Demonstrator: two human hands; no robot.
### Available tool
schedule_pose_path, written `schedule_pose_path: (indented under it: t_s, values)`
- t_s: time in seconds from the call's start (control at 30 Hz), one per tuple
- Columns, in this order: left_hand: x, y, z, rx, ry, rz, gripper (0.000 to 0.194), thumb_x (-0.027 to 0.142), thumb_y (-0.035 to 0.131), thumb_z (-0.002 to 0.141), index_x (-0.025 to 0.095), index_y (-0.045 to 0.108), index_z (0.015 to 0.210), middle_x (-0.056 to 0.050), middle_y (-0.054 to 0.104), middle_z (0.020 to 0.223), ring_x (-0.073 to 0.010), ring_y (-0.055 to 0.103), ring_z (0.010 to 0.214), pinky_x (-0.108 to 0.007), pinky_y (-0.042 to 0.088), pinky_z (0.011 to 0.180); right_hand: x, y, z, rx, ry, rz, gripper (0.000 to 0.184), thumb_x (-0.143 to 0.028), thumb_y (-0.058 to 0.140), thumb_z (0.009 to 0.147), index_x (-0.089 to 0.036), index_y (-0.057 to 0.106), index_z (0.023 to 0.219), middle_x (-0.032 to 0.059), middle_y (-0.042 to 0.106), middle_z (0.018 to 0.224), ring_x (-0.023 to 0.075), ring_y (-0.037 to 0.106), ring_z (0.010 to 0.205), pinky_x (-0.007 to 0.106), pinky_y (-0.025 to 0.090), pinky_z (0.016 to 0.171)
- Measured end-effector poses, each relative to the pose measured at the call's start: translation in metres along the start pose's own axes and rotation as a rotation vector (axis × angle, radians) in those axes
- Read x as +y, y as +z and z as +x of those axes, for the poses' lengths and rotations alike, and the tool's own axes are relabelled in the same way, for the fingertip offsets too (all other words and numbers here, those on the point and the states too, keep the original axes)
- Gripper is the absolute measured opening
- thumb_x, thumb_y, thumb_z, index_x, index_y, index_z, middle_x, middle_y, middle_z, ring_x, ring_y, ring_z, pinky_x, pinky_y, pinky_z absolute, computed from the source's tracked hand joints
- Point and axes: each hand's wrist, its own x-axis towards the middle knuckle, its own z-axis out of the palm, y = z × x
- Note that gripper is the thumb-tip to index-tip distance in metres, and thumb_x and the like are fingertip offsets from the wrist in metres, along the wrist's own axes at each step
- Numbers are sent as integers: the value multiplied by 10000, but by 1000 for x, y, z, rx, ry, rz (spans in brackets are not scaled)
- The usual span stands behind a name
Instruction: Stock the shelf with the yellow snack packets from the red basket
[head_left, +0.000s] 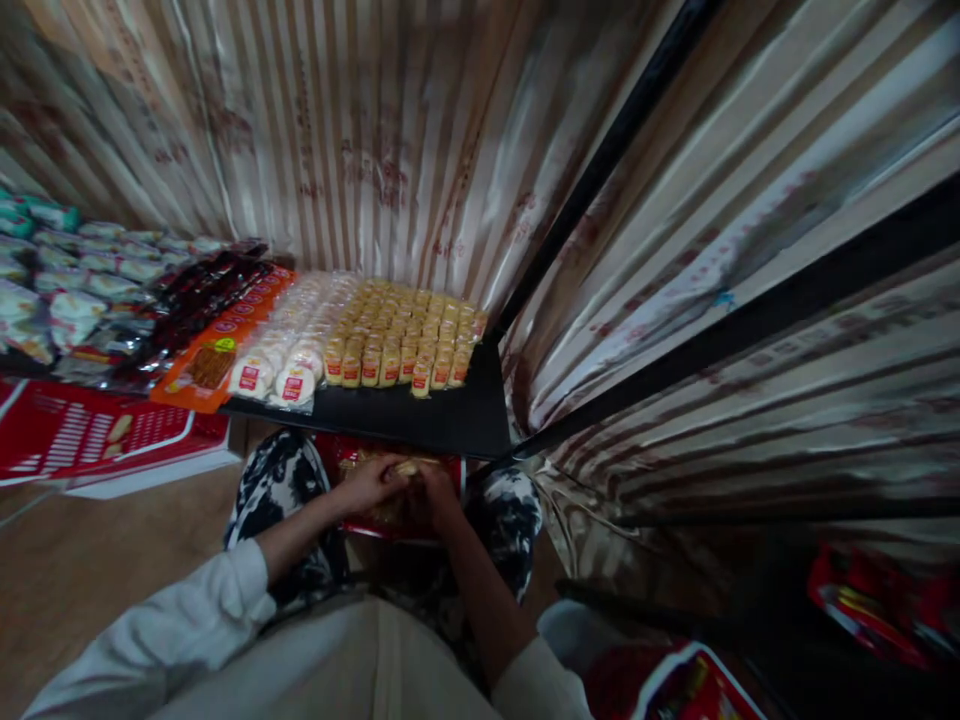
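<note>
Head view, with clock directions taken from the meeting point of the hands. A small pale-yellow packet (407,467) lies at this centre, the left hand (375,482) at its nine o'clock and the right hand (437,488) at its three o'clock. The fingers of both hands bend inward against the packet; dim light and blur hide the fingertips, so whether either set pinches it cannot be told. Directly beneath is a red container (367,528) between the knees of the patterned trousers (281,490); hands and forearms cover much of it, and its yellowish contents are indistinct.

At twelve o'clock, the black shelf (465,415) bears rows of yellow wrapped cakes (390,335), the front row uneven. Between ten and eleven stand white round crackers (292,370) in clear wrappers. Farther out at ten o'clock lie an orange packet (202,372), dark glossy packets (195,300) and white packets (112,265), the last cut off by the left edge; their labels are illegible. At nine o'clock, a red-and-white carton (127,430) is partly cropped. Between three and four, red packets (855,600) sink into shadow; at four, a red bag (697,690) is cut by the lower edge.
</note>
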Motion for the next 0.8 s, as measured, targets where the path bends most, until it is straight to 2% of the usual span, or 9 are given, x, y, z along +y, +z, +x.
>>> schedule_pose_path:
  t_s: [0.13,0.23,0.33,0.47,0.57,0.63,0.7,0.8]
  values:
    - [13,-7,7,44,-45,-309,457,551,504,763,146,615,944,-35,663,827,-162,591,754,-244,448,695,-5,-2,-5,-82,111,72,364,-533,571,703,-170,581,688,-36,534,473,94,450,377,201,326,369]
    - [23,-14,13,63,-109,-559,468,590,548,726,136,600,826,-31,641,717,-130,575,639,-230,446,610,-10,-5,-6,-93,100,128,399,-564,612,668,-176,588,756,-43,553,499,80,450,366,183,312,359]
    - [35,-18,15,75,-131,-786,428,545,591,725,125,602,807,-59,658,744,-127,595,654,-228,459,627,-16,-6,-8,-113,41,208,424,-569,648,637,-192,595,824,-25,618,607,91,516,416,194,369,394]
    - [49,-16,15,33,-158,-976,347,453,584,765,114,618,833,-84,673,775,-129,613,676,-226,471,646,-28,-4,-12,-133,-101,295,428,-515,687,632,-191,609,899,22,675,782,125,616,619,221,466,534]
    - [57,-13,16,5,-164,-974,322,413,570,764,117,631,878,-83,672,842,-123,606,699,-213,459,629,-38,-4,-12,-66,-182,329,411,-490,682,648,-189,612,920,35,681,825,139,631,723,223,482,594]
    - [62,-13,22,35,-155,-892,316,392,584,738,120,635,890,-73,659,873,-127,597,730,-208,444,617,-44,-8,-7,3,-215,345,407,-461,693,638,-196,609,935,33,679,856,140,630,748,225,487,611]
    - [67,-14,30,110,-153,-752,336,363,609,700,127,629,938,-53,641,867,-129,582,721,-211,429,600,-52,-14,1,58,-250,336,442,-431,709,616,-202,597,977,31,674,874,145,626,743,234,488,609]
    - [78,-17,46,295,-79,-487,449,265,615,669,152,581,1102,-31,605,900,-104,536,668,-220,426,620,-69,-26,18,98,-325,267,509,-405,719,591,-196,571,1031,32,669,852,152,617,708,246,479,586]
